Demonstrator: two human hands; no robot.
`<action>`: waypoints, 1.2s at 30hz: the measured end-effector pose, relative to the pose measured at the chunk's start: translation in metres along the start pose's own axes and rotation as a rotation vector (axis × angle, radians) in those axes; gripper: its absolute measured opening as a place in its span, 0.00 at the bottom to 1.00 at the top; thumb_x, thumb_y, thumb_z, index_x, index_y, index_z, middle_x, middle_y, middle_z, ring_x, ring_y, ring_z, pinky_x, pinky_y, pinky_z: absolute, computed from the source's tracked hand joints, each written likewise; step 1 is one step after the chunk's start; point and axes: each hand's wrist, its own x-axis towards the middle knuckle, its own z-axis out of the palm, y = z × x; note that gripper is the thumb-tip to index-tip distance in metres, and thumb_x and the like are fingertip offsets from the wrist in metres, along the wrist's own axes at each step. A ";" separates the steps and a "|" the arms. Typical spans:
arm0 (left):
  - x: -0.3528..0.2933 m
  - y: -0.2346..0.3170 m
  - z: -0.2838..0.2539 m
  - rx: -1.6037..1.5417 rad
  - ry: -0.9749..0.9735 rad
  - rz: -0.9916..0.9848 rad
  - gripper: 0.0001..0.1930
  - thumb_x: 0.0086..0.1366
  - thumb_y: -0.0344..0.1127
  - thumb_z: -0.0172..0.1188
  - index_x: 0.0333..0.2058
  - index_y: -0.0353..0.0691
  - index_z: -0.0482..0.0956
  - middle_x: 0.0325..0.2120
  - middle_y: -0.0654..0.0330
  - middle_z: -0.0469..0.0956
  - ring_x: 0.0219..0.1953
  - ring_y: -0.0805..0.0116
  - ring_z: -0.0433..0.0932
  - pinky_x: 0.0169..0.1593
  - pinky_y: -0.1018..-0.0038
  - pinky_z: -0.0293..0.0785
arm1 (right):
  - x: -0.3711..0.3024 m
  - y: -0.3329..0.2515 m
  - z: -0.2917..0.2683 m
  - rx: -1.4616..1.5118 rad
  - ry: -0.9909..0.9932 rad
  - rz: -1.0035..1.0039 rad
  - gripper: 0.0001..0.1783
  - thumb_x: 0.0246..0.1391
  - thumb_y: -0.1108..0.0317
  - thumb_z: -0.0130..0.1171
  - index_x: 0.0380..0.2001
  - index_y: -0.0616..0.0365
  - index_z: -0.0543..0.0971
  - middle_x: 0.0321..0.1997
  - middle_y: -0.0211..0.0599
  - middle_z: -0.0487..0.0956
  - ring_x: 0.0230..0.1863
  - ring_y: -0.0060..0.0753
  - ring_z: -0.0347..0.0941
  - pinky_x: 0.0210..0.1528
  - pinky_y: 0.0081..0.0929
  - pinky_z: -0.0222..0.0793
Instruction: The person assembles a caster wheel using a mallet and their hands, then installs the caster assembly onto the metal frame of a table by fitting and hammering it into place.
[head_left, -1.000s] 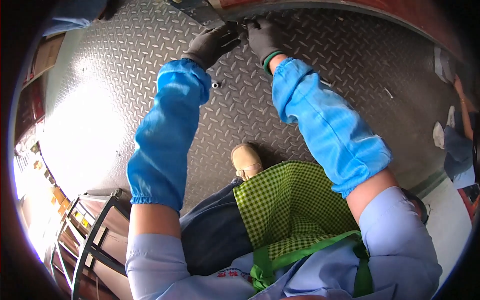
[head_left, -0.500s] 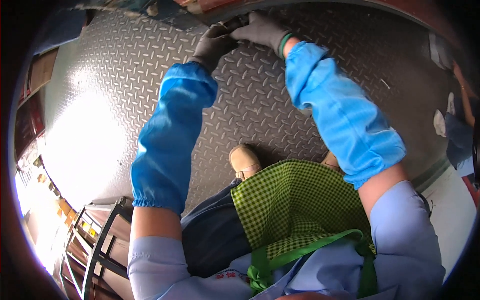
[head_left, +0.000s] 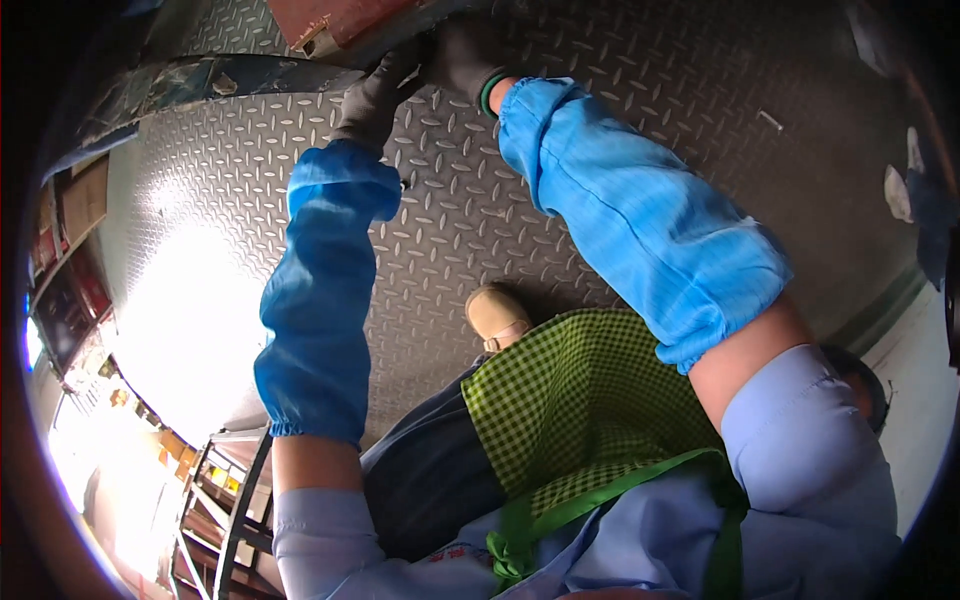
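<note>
Dark beam [head_left: 270, 75] sits lower in view than before, left hand [head_left: 370, 103] and right hand [head_left: 467, 60] by its right part, each grip too shadowed to tell; ridged floor [head_left: 450, 225] spreads from its near edge.

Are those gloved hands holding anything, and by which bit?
It can't be told: the left hand and right hand are close together near the dark strip, and deep shadow hides any grip.

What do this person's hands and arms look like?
The left hand and right hand wear dark grey gloves; the right one has a green cuff edge. Loose, bright blue sleeve covers, gathered near the elbows, cover the forearms. Above are pale blue shirt sleeves.
</note>
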 end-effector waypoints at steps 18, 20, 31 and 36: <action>0.015 -0.015 -0.042 -0.164 -0.377 0.015 0.18 0.63 0.25 0.41 0.52 0.33 0.64 0.51 0.55 0.66 0.54 0.64 0.65 0.61 0.65 0.60 | 0.029 0.015 -0.031 0.020 -0.307 0.010 0.22 0.39 0.55 0.60 0.36 0.58 0.79 0.37 0.49 0.77 0.41 0.46 0.73 0.46 0.36 0.68; 0.017 -0.015 -0.029 0.358 -0.369 0.219 0.17 0.63 0.26 0.42 0.51 0.32 0.64 0.49 0.53 0.67 0.54 0.62 0.66 0.59 0.64 0.63 | 0.033 0.010 -0.066 0.086 -0.469 0.100 0.30 0.42 0.54 0.60 0.48 0.60 0.71 0.49 0.51 0.72 0.52 0.47 0.67 0.53 0.34 0.63; 0.011 -0.001 0.018 -0.200 -0.101 0.001 0.14 0.64 0.30 0.48 0.48 0.36 0.69 0.45 0.57 0.71 0.48 0.65 0.72 0.51 0.67 0.72 | 0.027 0.003 -0.023 -0.422 -0.281 0.108 0.42 0.32 0.61 0.66 0.55 0.56 0.64 0.60 0.55 0.59 0.61 0.50 0.55 0.62 0.35 0.52; 0.009 -0.012 -0.025 0.546 -0.255 0.328 0.15 0.62 0.29 0.49 0.48 0.35 0.70 0.42 0.57 0.73 0.49 0.65 0.71 0.52 0.68 0.71 | 0.031 0.004 -0.028 0.326 -0.164 0.164 0.38 0.40 0.58 0.60 0.56 0.56 0.62 0.62 0.53 0.57 0.63 0.50 0.50 0.63 0.39 0.49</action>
